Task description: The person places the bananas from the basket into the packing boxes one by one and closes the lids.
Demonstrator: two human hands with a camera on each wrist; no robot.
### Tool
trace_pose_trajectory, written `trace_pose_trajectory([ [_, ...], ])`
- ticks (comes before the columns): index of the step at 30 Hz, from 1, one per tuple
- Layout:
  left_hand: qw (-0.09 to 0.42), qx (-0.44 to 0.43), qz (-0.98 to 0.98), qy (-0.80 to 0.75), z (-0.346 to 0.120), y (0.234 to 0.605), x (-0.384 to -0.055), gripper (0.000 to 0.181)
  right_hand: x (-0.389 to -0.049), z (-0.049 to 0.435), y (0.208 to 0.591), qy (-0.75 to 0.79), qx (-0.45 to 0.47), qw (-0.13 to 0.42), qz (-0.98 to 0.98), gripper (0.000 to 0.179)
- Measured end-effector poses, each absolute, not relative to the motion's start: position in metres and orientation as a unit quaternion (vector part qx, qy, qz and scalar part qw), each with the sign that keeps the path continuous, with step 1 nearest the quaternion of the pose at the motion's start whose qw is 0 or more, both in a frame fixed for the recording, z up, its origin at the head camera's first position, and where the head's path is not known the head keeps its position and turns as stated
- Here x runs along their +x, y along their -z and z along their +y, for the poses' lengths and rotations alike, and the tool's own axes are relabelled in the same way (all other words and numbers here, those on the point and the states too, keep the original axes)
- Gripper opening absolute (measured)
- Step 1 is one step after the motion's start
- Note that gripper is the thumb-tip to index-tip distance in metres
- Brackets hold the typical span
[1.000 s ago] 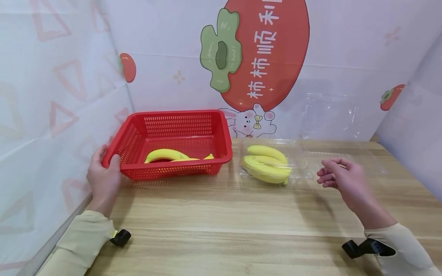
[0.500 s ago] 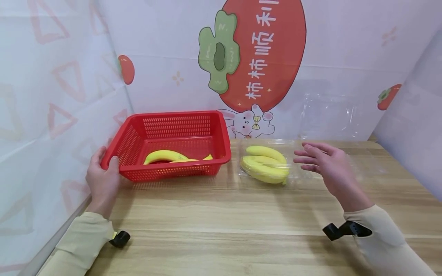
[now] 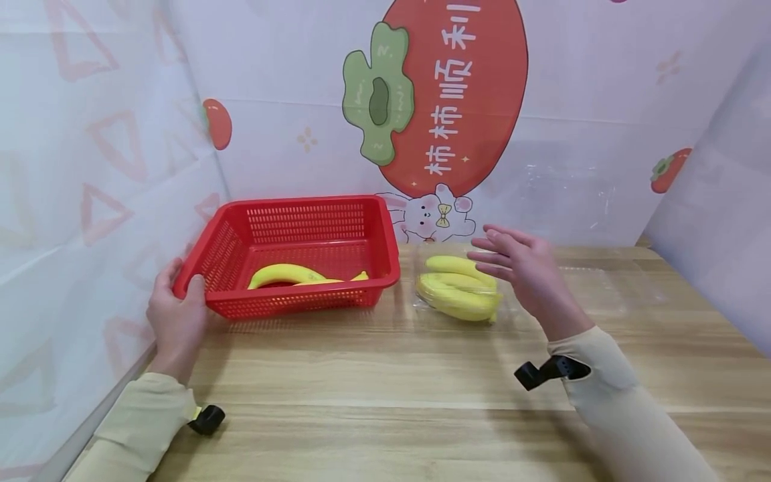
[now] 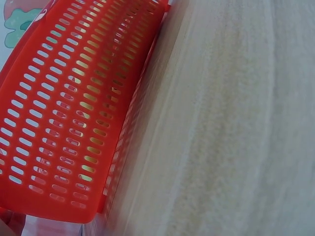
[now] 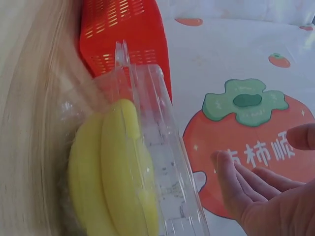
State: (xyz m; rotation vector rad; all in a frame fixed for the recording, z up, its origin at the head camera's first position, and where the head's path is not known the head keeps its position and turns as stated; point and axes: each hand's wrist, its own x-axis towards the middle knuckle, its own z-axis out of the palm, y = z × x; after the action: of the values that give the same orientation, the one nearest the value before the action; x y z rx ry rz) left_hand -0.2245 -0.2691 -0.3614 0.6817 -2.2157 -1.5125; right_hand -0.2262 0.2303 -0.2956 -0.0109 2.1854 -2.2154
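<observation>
Head view, and wooden table (image 3: 361,402) comes first. Left hand (image 3: 177,318) grips the red basket (image 3: 385,248) at its near left corner, thumb over the rim. Right hand (image 3: 524,271) hovers over the boxed bananas (image 3: 454,298), fingers out straight, thumb well apart, holding nothing; in the right wrist view it's clear of the clear box (image 5: 170,142). Look left from those fingertips: the basket bananas (image 3: 286,272), partly hidden by the front wall, lie roughly side to side, left hand nearer but occupied. Printed cloth (image 3: 572,80) hangs behind.
</observation>
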Motion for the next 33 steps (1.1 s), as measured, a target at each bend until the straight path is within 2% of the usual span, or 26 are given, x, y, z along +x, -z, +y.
trace_pose_trajectory([
  [9,0.175,0.24,-0.784,0.545,-0.271,0.362,-0.221,0.065,-0.241,0.194,0.289,0.701,-0.014,0.013,0.713,0.057],
  [33,0.176,0.236,-0.786,0.544,-0.268,0.359,-0.222,0.064,-0.256,0.094,0.29,0.721,-0.043,0.035,0.691,0.045],
])
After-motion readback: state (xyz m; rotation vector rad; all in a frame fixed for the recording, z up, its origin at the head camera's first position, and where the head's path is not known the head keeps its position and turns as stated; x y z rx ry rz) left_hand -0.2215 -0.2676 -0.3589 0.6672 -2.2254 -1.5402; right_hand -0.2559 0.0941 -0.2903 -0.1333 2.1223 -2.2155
